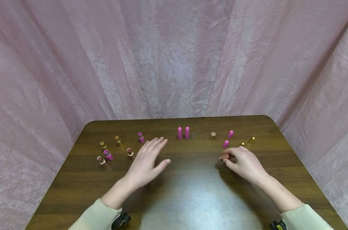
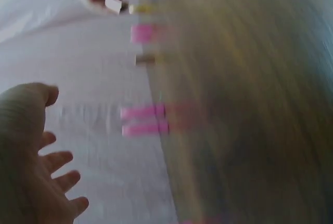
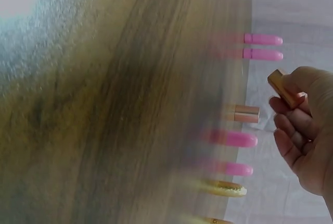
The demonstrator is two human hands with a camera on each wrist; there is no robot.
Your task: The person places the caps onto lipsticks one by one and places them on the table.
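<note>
My right hand pinches a rose-gold lipstick cap between thumb and fingers, just above the table's right half. Close beyond it are a pink cap and a gold cap, the latter partly hidden by the hand. My left hand hovers over the table with its fingers extended and thumb spread, holding nothing. Beside it stands an uncapped rose-gold lipstick, and behind its fingers an uncapped pink one.
More uncapped lipsticks stand at the left: rose-gold, pink and two gold. Two closed pink lipsticks stand at back centre. A rose-gold cap, another pink cap and gold cap are at right.
</note>
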